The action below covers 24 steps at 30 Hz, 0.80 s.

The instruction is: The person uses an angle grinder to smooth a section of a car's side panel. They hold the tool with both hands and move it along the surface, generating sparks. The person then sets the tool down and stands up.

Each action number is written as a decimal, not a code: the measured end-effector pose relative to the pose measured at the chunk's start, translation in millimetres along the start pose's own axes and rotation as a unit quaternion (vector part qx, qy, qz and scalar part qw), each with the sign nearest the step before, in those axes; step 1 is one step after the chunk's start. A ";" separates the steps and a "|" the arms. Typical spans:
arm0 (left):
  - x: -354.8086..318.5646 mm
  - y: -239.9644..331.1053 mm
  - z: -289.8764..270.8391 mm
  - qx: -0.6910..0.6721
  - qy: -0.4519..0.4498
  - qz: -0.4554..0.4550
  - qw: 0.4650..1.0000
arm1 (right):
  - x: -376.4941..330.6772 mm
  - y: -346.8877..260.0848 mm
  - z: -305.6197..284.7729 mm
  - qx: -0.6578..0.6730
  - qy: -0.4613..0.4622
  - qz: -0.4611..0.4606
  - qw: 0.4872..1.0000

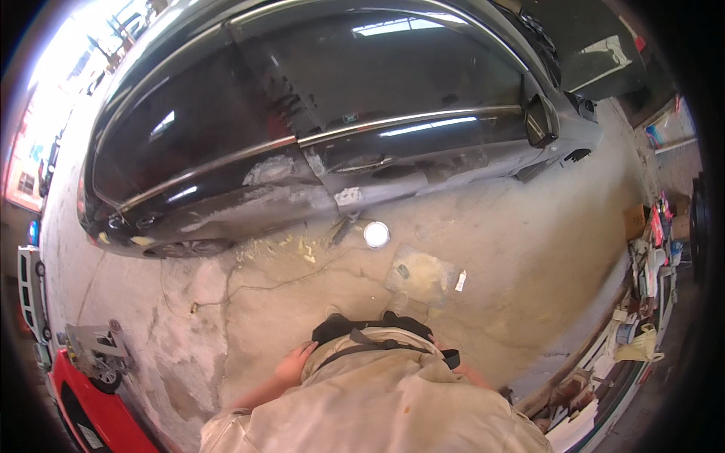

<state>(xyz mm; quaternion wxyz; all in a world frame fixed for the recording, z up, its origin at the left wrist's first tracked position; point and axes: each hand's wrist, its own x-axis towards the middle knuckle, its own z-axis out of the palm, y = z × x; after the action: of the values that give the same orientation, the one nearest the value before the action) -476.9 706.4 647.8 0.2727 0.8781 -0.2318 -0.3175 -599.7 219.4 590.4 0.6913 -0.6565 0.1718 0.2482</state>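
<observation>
My left hand (293,365) rests at my left hip against my beige work clothes, fingers apart, holding nothing. My right hand (462,369) is mostly hidden behind my body at the right hip; only a sliver shows beside a black strap. A black car (317,98) stands ahead of me, its side doors patched with grey filler (287,192). On the concrete floor between me and the car lie a round white tin (376,234) and a flat board smeared with putty (423,273).
Yellowish scraps (294,245) litter the floor under the car. A thin cable (257,287) runs across the cracked concrete. A red car's corner (91,411) and a grey jack (94,347) sit at lower left. Cluttered shelves (642,302) line the right side.
</observation>
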 end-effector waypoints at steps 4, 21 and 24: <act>-31.8 -42.4 -1.3 0.033 -0.044 0.035 0.998 | -34.8 -46.4 32.2 -0.097 -0.070 0.028 0.992; 90.2 -187.9 100.6 0.048 -0.236 0.013 0.971 | 111.3 129.4 121.4 -0.437 -0.065 0.178 0.879; 94.6 -211.0 195.8 0.055 -0.278 -0.127 0.951 | 151.0 205.6 134.9 -0.481 -0.140 0.253 0.827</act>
<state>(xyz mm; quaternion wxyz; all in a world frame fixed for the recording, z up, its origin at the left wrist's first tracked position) -496.1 743.5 347.7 0.1061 0.7912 -0.2019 -0.5675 -605.0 374.2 346.9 0.2173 -0.7976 0.0921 0.5551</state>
